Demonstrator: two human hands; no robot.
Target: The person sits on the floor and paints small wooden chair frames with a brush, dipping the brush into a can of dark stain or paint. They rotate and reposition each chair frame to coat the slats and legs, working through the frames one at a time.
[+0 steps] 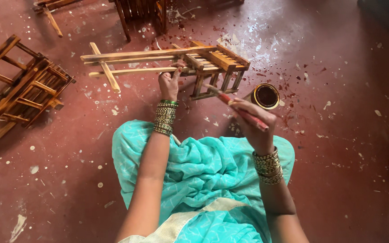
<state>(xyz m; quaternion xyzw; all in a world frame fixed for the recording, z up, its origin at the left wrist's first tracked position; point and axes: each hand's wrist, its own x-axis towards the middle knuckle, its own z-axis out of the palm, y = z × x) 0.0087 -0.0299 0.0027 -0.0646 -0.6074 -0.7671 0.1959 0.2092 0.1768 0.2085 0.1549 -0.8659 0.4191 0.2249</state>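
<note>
Head cam, person seated on the red floor point(338, 148), teal cloth over the lap.

Left hand point(169, 84): clenched around a thin rail of the small wooden slatted rack point(203, 60) lying on its side just beyond the knees. Grip sits at the near edge, about mid-length of the piece.

Right hand point(253, 123): closed on a red-handled brush point(237, 108), pinch grip. Handle runs near-right to far-left; bristle end points at the rack's near-right leg section point(212, 85).

Key geometry: the rack's long axis runs left–right, long rails sticking out left, slatted box end on the right. Brush tip is just short of the box end, near its lower legs; cannot tell if it touches. Right hand is the closer one to that end. Left hand pins the middle, so the stretch right of the left grip is the part open to the brush.

Open tin of dark liquid point(265, 96) stands on the floor just right of the rack, just beyond the right hand, brush shaft crossing close to its near-left side.

Other: similar wooden rack point(23, 87) at far left, well apart. More wooden pieces point(142, 13) at the far edge. Floor flecked with pale and dark spots.
</note>
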